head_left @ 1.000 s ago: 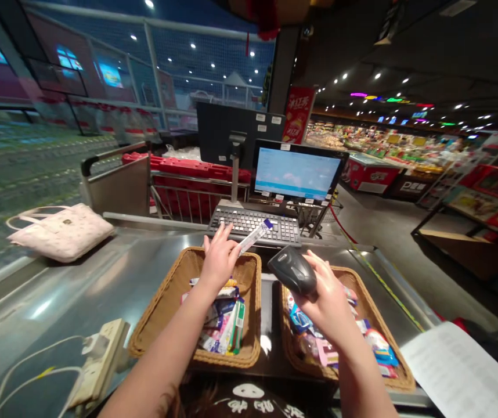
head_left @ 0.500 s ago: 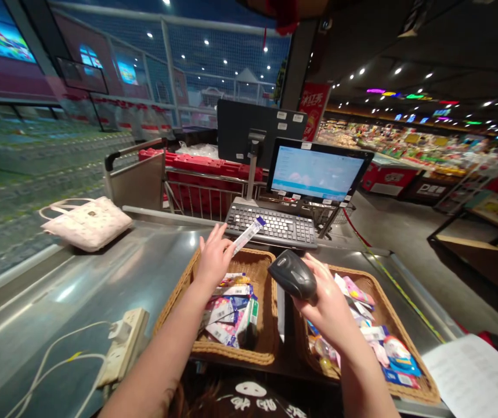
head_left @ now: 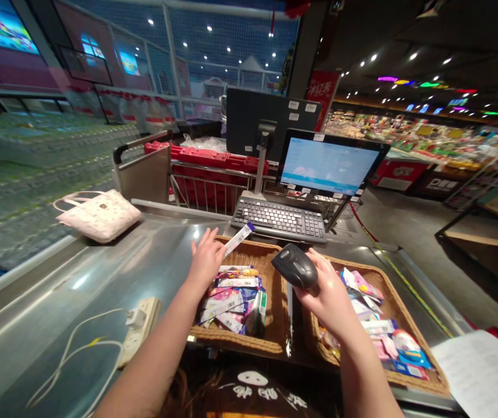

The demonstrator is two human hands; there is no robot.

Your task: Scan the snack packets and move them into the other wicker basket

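My left hand [head_left: 206, 258] pinches a slim white and purple packet [head_left: 239, 238] and holds it up over the left wicker basket [head_left: 270, 339], which is full of several small packaged goods. My right hand [head_left: 329, 293] grips a black barcode scanner [head_left: 296, 266], its head turned toward the packet. The right hand hovers over the right wicker basket [head_left: 394, 302], which also holds several small packets. Both baskets sit side by side on the steel checkout counter [head_left: 114, 273].
A keyboard [head_left: 279, 219] and a lit till screen [head_left: 329, 165] stand just beyond the baskets. A pale handbag [head_left: 101, 215] lies on the counter's far left. A power strip with white cable [head_left: 138, 330] lies near left. A printed sheet [head_left: 484, 374] lies at right. Red shopping baskets [head_left: 205, 159] sit behind.
The view has shifted, so everything sits further right in frame. My left hand has lowered slightly with the packet. The scanner stays in my right hand.
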